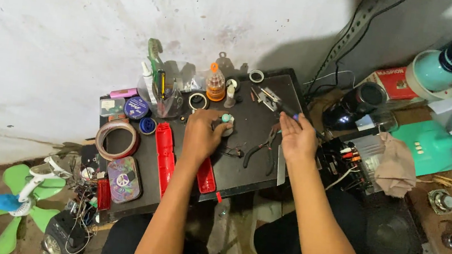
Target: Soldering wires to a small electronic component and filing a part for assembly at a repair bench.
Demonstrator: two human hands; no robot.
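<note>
Head view: left hand (200,135) closed, fingers clamped on a small grey part with a teal cap (227,120) at mid-bench (243,177); right hand (297,138) fingers together around a dark slim tool (283,108), tip toward the back edge. Best done with the part pinned flat and the tool brought in low. Room tight: pliers (262,148) between hands, red casing (165,154) left, cluttered right edge.

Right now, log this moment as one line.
left hand: grips small teal-topped part | right hand: holds slim dark tool | nearby: pliers, red casing | surface: black work board
</note>
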